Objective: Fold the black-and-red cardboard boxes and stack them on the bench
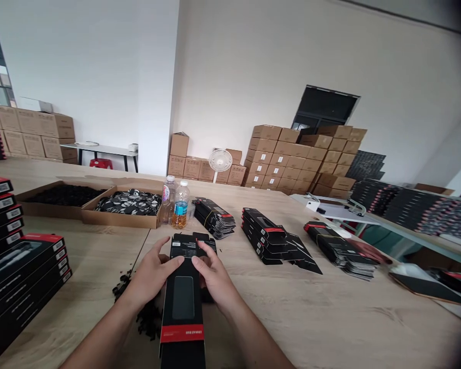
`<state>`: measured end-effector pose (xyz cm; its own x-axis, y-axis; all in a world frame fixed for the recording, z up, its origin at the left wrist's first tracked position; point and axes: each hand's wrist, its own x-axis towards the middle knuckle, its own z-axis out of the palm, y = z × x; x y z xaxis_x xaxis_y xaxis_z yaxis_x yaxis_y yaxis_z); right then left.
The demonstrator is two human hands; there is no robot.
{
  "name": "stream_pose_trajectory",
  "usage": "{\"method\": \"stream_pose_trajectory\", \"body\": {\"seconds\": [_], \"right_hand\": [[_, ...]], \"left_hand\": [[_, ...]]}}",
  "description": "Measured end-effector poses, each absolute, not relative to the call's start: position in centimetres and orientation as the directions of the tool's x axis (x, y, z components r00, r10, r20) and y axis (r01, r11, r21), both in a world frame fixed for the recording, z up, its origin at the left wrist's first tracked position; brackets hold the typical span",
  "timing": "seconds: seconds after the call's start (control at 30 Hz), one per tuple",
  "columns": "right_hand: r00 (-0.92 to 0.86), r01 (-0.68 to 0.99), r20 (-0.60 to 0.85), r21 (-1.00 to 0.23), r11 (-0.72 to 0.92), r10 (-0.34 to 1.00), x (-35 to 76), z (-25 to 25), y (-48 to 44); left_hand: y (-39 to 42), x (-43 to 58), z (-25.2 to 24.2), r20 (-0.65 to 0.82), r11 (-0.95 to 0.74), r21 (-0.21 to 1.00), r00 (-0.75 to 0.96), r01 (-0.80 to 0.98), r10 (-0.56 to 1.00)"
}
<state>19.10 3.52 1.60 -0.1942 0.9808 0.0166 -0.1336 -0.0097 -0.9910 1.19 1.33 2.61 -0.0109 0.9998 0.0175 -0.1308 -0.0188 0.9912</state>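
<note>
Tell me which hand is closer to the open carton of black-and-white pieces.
Left. The left hand is off the carton's near right corner, at the black box's left edge; the right hand is farther right, at the box's other edge.

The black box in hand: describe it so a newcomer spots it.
On the wood-grain table, find the left hand and right hand in front of the camera. Between them is the black box, with a dark rectangular panel and a red band toward its near end. Unlike the stacked boxes to its left, it is held in both hands.
</note>
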Motion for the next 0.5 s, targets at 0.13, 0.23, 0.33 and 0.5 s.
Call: {"method": "stream_pose_trajectory", "body": {"seconds": [0.13,0.23,0.33,0.5], "right_hand": [[-0.259,-0.186,-0.011,-0.981,-0.061,0.966,19.2,2.06,3.19],[-0.293,-0.217,-0.008,-0.973,-0.074,0.956,19.03,2.03,3.07],[-0.308,-0.221,0.026,-0.974,-0.044,0.951,18.7,1.74,3.19],[-0.211,-0.185,0.047,-0.983,0.008,0.976,18.81,1.63,3.77]], "left_hand": [[0.84,1.6,3.11,0.049,-0.042,0.992,0.051,-0.122,0.998],[0.77,1.79,3.25,0.053,-0.045,0.986,0.044,-0.158,0.998],[0.93,1.9,3.0,0.067,-0.058,0.984,0.048,-0.17,0.997],[0.79,2.17,3.05,0.111,-0.092,0.983,0.116,-0.162,0.987]]}}
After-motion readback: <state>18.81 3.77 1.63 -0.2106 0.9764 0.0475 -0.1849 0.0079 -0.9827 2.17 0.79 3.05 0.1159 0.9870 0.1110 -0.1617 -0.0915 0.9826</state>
